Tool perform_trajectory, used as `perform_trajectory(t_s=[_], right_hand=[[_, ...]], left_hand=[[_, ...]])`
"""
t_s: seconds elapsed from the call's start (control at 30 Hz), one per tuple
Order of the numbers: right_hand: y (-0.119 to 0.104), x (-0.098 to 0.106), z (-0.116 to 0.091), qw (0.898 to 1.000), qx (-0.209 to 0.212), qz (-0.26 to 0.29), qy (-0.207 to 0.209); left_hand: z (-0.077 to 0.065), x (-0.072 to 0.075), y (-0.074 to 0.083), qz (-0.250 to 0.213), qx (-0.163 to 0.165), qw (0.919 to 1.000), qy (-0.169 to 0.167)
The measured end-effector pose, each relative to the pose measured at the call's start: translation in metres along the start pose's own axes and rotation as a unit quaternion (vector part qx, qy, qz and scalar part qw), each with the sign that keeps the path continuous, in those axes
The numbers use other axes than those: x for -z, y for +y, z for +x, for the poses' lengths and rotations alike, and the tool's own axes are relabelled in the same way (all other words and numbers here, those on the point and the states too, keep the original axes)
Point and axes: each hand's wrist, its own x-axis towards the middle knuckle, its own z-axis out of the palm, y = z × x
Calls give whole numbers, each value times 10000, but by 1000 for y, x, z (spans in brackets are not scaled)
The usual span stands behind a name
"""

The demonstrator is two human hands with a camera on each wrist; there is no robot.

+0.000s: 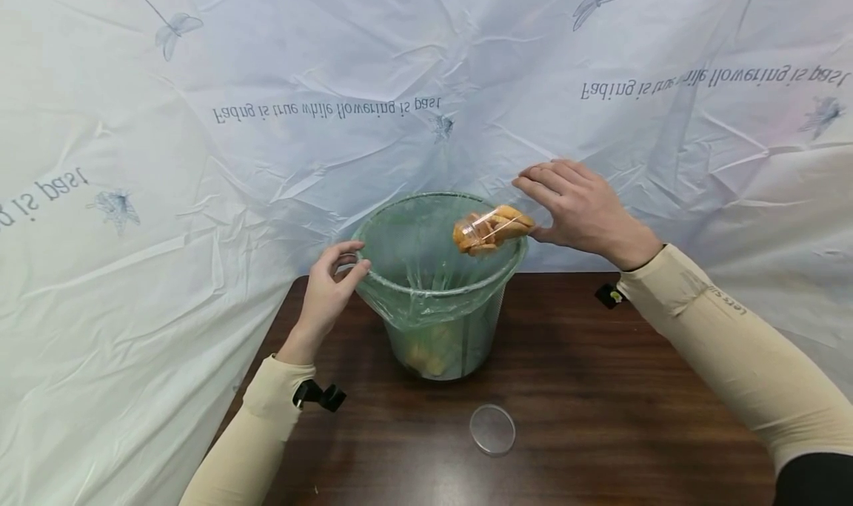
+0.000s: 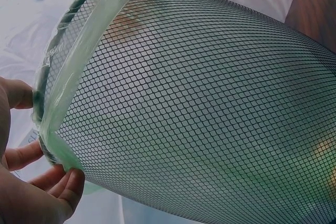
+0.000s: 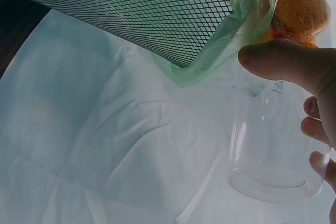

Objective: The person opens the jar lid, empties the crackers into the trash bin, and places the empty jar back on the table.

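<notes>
My right hand point(image 1: 580, 202) gripped a clear cylindrical jar point(image 3: 270, 145) of orange-brown snack pieces point(image 1: 509, 221), tipped over the right side of the round dark mesh bin point(image 2: 184, 93). My left hand point(image 1: 326, 287) pinched the bin's left rim and thin green plastic liner point(image 1: 413, 310). Swinging the jar rightward, I judged, could spill pieces outside the bin, whose right rim stood close; a slack pinch could let the liner slip. A clear round lid point(image 1: 493, 430) lay on the brown wooden table point(image 1: 586, 373) in front of the bin.

Lid point(image 1: 492, 430) lies before bin point(image 1: 481, 337), jar point(image 3: 270, 142) apparently over its right side.
</notes>
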Motion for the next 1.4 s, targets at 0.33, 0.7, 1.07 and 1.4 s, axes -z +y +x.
perform_trajectory(t_s=[0.33,0.7,1.07,1.4], right_hand=[[1,-2,-6,9994,-236,198,-155],[-1,-4,-10,9988,-345,270,-224],[-1,-7,-11,9978,-515,413,-110],[-3,-7,-12,9917,-939,846,-256]], left_hand=[[-1,0,-1,6,-7,10000,-2],[-1,-1,-1,-18,-47,10000,3],[-1,-1,0,-92,-11,10000,12],[0,-1,1,-73,45,10000,19]])
